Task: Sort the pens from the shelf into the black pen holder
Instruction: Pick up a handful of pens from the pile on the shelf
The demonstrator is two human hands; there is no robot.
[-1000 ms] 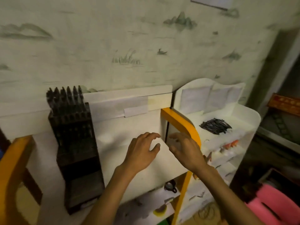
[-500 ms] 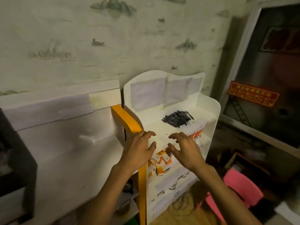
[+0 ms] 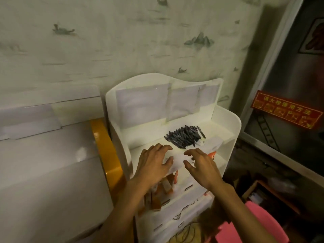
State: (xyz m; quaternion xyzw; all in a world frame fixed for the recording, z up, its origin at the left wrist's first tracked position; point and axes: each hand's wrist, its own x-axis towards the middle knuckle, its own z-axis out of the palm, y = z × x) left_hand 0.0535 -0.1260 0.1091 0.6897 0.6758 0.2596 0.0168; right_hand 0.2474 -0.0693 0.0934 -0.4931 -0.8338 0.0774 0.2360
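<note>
Lying heaped — dark pens point(image 3: 185, 137) — on white shelf point(image 3: 226, 134).

Two hands in frame: left hand point(image 3: 154, 163), right hand point(image 3: 201, 165); both held over front edge of white shelf unit point(image 3: 229, 127); one shelf unit, tiers not cleanly countable; one heap of dark pens point(image 3: 184, 138) on top tier toward right edge, too many and too blurred to count; three pale sheets point(image 3: 142, 102) along back panel; several orange-and-white boxes point(image 3: 157, 193) on lower tier, count unclear; one red sign point(image 3: 285, 112); one pink stool point(image 3: 254, 227) at bottom right corner.
</note>
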